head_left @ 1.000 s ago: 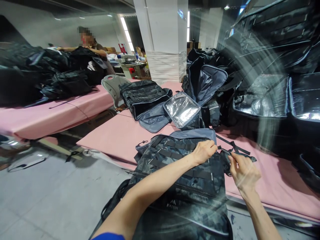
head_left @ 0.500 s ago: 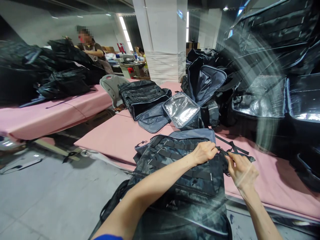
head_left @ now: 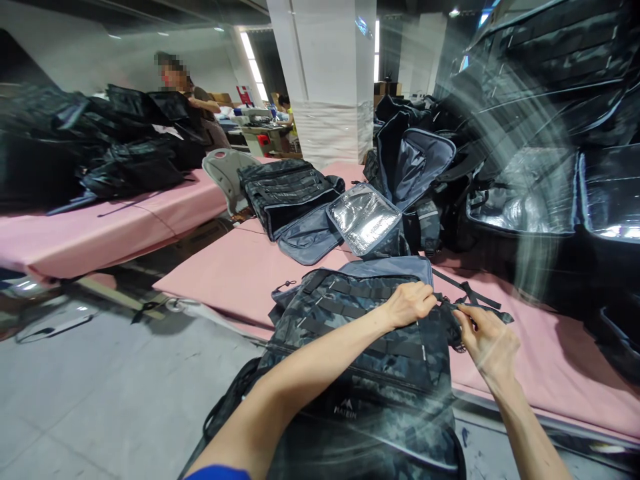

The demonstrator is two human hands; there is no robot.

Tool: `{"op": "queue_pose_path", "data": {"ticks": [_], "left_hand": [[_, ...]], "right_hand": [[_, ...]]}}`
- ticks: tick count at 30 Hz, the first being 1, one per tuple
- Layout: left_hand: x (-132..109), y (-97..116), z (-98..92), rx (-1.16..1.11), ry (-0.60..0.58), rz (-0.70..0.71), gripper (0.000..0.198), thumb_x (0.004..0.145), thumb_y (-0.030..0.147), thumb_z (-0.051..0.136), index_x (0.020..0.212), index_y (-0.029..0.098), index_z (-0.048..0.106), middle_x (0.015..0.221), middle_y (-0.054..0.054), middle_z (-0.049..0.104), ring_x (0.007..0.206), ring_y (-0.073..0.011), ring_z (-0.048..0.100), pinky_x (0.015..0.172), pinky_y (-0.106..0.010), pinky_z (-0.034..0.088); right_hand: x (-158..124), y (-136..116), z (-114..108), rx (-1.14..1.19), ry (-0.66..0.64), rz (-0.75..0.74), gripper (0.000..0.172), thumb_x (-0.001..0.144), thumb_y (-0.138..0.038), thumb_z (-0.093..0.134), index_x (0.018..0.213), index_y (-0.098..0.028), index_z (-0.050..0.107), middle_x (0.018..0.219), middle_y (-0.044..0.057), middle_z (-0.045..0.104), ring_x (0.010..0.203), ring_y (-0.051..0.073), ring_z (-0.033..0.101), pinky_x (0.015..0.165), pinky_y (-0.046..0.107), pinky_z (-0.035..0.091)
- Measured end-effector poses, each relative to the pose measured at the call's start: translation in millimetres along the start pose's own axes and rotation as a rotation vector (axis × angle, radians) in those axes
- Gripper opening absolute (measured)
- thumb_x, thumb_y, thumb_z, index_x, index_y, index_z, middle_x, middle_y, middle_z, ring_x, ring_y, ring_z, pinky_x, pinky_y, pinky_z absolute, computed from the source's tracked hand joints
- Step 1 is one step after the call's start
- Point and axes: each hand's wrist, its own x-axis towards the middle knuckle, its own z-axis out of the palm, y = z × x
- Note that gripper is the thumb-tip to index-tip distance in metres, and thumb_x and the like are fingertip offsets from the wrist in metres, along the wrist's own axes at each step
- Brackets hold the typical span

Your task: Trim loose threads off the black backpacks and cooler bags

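Note:
A dark camouflage backpack point(head_left: 345, 360) lies in front of me, its lower part over the table's near edge, with webbing rows across its front and a grey-lined flap point(head_left: 385, 268) open at its far end. My left hand point(head_left: 411, 304) reaches across it, fingers closed on a black strap point(head_left: 447, 303) at the right side. Opposite, my right hand point(head_left: 487, 337) pinches the same strap between thumb and fingers. The short piece between the hands is small and partly hidden by the fingers. Loose black webbing point(head_left: 473, 293) lies just beyond them.
The pink-covered table point(head_left: 215, 273) holds an open backpack point(head_left: 285, 193) and another with a silver-lined flap point(head_left: 365, 219). Dark bags point(head_left: 525, 193) pile up at right. More bags point(head_left: 130, 160) lie on the left table, where a person point(head_left: 205, 110) stands. A white pillar point(head_left: 325, 80) rises behind.
My hands stay at the strap, with only slight movement of the right fingers. The view has shifted slightly. Across the left table, the person has turned and moved a bag.

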Motion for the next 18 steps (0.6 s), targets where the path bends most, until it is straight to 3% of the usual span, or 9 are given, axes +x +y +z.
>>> {"op": "queue_pose_path", "data": {"ticks": [8,18], "left_hand": [[-2.3,-1.0,3.6,0.002,-0.049,-0.029,0.037,0.095,0.015,0.03,0.068,0.015,0.055,0.064,-0.002,0.048,0.062,-0.0117,0.044,0.053,-0.025,0.028],[-1.1,-0.5,1.0,-0.016,-0.083,-0.04,0.04,0.096,0.017,0.027,0.069,0.014,0.056,0.064,-0.001,0.047,0.062,-0.0114,0.045,0.053,-0.025,0.029]], "right_hand": [[0.3,-1.3,-2.9,-0.018,0.011,-0.07,0.018,0.089,-0.032,0.055,0.088,-0.018,0.066,0.075,0.0,0.068,0.067,0.012,0.057,0.055,0.023,0.033],[-3.2,-1.7,5.6,0.062,0.012,0.022,0.024,0.09,-0.036,0.052,0.088,-0.018,0.068,0.074,0.001,0.067,0.064,0.011,0.057,0.056,0.022,0.035]]}}
